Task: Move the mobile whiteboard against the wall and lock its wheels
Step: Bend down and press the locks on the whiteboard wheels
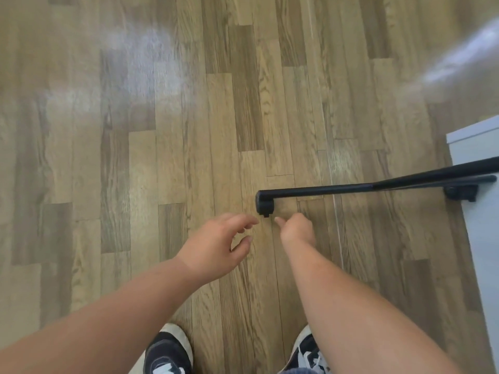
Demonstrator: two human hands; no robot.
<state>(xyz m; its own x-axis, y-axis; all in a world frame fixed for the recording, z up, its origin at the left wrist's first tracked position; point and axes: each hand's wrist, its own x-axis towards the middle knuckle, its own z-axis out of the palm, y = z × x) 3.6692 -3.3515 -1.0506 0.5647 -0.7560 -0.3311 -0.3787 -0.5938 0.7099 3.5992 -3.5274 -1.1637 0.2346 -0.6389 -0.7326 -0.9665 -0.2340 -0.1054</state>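
Observation:
The whiteboard's black base leg [318, 190] runs across the wooden floor from the right edge to the middle. A black caster [265, 205] with a small lock tab sits at its near end; a second caster [461, 192] is at the far right. My right hand [297, 228] is curled into a loose fist, its thumb pointing at the lock tab, just short of it. My left hand [216, 242] hovers a little left of the caster with fingers spread and nothing in it. The board itself is out of view.
A white wall or panel [480, 211] rises at the right edge, behind the far caster. My two dark sneakers [167, 352] stand on the floor at the bottom. Bare wood flooring [135, 130] stretches left and ahead.

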